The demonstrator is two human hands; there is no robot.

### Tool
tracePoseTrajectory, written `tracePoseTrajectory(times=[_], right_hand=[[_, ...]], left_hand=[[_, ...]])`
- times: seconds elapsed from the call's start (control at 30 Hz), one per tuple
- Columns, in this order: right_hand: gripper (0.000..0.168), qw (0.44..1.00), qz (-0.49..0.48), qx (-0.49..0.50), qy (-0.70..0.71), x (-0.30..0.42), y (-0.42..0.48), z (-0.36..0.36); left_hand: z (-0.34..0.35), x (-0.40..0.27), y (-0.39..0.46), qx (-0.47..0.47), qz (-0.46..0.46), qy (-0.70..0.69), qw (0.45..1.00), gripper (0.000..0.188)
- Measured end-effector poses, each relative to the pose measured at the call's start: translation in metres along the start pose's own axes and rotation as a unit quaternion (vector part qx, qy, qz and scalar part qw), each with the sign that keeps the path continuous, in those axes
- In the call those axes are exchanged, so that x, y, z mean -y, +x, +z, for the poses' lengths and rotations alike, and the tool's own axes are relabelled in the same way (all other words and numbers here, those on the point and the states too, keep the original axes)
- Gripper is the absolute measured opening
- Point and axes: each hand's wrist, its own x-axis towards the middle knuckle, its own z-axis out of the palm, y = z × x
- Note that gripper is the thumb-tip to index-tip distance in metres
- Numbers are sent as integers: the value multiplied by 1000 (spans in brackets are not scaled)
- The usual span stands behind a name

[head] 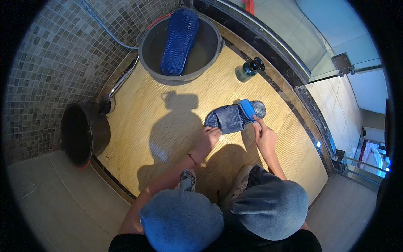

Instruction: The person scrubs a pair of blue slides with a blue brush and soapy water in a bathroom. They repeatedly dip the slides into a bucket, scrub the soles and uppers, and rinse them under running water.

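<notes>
A dark blue slide sandal lies sole down on the wet, ribbed yellow floor, its toe end to the left. My left hand grips the sandal's edge at the toe end, fingers closed on it. In my right hand is a blue-backed scrubbing brush, pressed onto the footbed just behind the ribbed strap. The brush's bristles are mostly hidden. A second blue slide sandal leans inside a grey bucket of cloudy water, its sole facing up.
A dark pump bottle stands right of the bucket. At the left, a dark bucket lies tipped beside a shower head with a hose. A mosaic-tiled wall rises at the left; a dark stone curb bounds the right side.
</notes>
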Motion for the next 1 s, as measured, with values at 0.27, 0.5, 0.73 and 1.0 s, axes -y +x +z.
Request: tracePoseTrajectory(times=[0.27, 0.5, 0.73, 1.0], right_hand=[[27, 995, -50, 84, 16, 1, -33, 19], [27, 981, -144, 92, 89, 32, -18, 54], [32, 1000, 4, -7, 5, -54, -49, 44], [32, 996, -60, 7, 67, -25, -49, 57]], left_hand=[[-75, 10, 38, -9, -40, 143, 989, 73], [-73, 2, 108, 207, 67, 153, 964, 124], [-38, -1, 96, 126, -2, 59, 990, 117], [-42, -48, 59, 110, -165, 27, 980, 113]])
